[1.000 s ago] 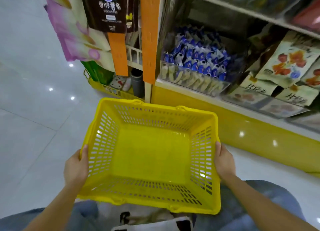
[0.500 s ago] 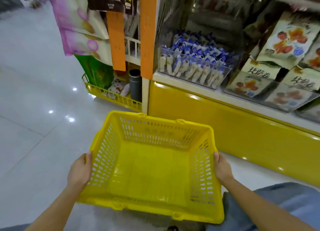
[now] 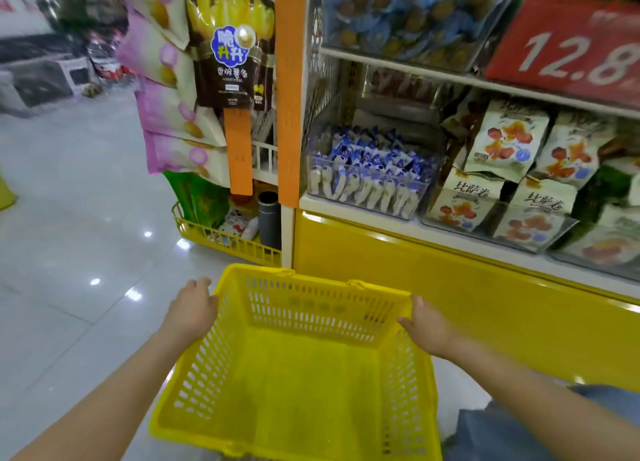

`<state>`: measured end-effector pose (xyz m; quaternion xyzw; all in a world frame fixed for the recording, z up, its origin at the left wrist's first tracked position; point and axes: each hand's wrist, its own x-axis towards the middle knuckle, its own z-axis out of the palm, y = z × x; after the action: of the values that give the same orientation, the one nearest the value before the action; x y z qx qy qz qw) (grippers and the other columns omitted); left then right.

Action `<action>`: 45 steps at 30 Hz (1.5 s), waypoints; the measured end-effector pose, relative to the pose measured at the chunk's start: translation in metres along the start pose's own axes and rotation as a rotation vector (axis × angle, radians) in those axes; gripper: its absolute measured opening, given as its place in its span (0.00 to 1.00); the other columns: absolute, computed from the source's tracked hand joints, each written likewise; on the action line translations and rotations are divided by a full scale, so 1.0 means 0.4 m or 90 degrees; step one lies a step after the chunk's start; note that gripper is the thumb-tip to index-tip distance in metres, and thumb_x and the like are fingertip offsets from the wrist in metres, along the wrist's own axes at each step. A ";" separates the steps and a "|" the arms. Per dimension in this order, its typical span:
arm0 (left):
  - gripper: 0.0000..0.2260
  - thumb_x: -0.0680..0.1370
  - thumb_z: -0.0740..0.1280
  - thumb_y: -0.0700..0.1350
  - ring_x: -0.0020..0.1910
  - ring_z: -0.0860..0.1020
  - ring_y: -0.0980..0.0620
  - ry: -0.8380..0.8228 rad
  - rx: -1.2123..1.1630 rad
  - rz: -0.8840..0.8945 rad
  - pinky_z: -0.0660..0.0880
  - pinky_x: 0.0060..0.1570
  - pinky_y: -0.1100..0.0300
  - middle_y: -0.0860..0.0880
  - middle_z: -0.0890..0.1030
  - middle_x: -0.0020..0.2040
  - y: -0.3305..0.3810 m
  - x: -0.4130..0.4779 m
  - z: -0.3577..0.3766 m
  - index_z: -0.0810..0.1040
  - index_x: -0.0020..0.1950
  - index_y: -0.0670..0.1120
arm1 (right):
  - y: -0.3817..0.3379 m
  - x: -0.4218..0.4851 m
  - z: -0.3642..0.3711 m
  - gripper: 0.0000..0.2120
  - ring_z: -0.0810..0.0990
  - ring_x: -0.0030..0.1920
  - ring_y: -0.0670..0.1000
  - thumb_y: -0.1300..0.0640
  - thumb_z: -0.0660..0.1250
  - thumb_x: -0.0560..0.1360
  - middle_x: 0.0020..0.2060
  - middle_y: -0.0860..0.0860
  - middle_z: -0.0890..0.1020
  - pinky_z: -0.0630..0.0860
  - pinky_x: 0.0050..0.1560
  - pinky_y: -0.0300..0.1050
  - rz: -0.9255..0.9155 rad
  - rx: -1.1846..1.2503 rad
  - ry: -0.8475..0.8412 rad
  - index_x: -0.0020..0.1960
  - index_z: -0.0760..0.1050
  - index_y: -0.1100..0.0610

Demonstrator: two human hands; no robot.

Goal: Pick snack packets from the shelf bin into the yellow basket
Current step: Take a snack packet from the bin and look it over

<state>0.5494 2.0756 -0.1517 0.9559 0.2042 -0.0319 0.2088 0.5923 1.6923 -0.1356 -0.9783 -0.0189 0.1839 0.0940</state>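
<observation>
**Holding an empty basket before the snack shelf**

Gripping the yellow basket point(image 3: 294, 367) by its two side rims, the left hand point(image 3: 189, 311) closes over the far-left corner and the right hand point(image 3: 426, 326) over the far-right corner. Nothing lies inside the basket. It hangs low and near, above a glossy pale tiled floor point(image 3: 76, 253) dotted with lamp reflections.

Far from the basket, on the lowest shelf, a clear bin point(image 3: 367, 180) holds blue-and-white snack packets point(image 3: 374, 156), well apart from both hands. Pale bags with red fruit prints point(image 3: 505, 138) sit to its right. A yellow base panel point(image 3: 433, 280) runs under the shelf edge, just beside the basket's right side. Open floor spreads left; a yellow wire rack point(image 3: 228, 239) stands at the shelf's left end.
</observation>
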 end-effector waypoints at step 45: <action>0.18 0.71 0.65 0.53 0.48 0.82 0.49 -0.357 -0.811 0.157 0.79 0.44 0.56 0.46 0.84 0.51 0.371 0.037 -0.123 0.77 0.58 0.46 | -0.377 0.100 -0.257 0.08 0.79 0.33 0.40 0.64 0.57 0.79 0.36 0.50 0.76 0.77 0.30 0.35 -0.399 0.691 0.078 0.43 0.69 0.55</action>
<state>0.6218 1.9783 -0.0519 0.6193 0.0121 -0.1277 0.7746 0.6666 1.8248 -0.0271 -0.7478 -0.2032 0.0742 0.6277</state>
